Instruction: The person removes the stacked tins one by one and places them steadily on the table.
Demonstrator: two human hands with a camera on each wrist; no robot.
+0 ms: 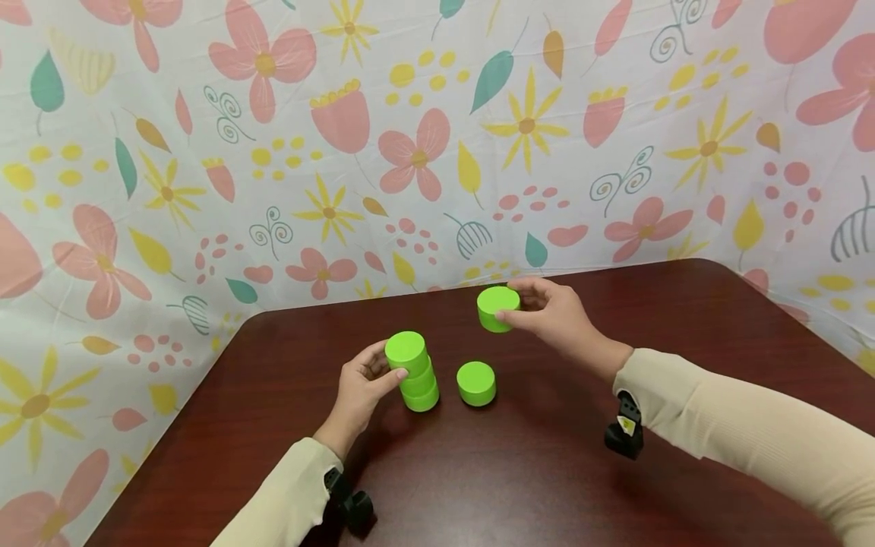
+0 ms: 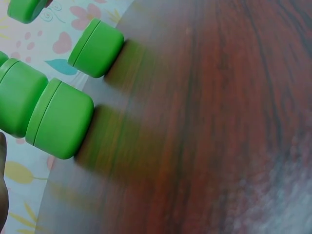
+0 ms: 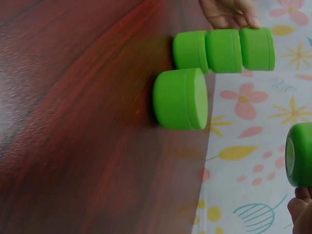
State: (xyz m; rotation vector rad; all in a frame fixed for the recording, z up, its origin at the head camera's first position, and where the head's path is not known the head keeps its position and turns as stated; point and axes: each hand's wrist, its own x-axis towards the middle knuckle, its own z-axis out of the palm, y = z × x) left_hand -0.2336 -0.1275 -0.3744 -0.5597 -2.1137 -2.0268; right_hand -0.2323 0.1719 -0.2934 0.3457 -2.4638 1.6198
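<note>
- Three lime-green round jars (image 1: 419, 384) stand stacked upright on the dark red wood-grain table (image 1: 547, 479); each has a seam near its top, like a lid line
- One more, the loose jar (image 1: 477, 386), sits upright on the table just beside the stack, on its right, apart from it, no hand on it
- Fifth one, the raised jar (image 1: 498, 310), is in the air beyond the loose jar, held by the right hand (image 1: 557, 310): thumb on the near side, fingers round the far side, grasping
- Left hand (image 1: 362, 384) grasps the top jar (image 1: 407, 351) from the left, thumb in front, fingers behind; how hard it grips, can't tell
- Main risk: stack edges don't quite line up in the head view, so a fourth tier set down off-centre could tip it
- Left thumb dragging sideways on letting go could shear the top jar off; lower rims look rounded, so probably little edge to bite
- Raised jar could slip if the side pinch loosens, since nothing supports it from below
- Loose jar sits close; a low right forearm or right wrist camera (image 1: 623, 434) could clip it, maybe into the stack
</note>
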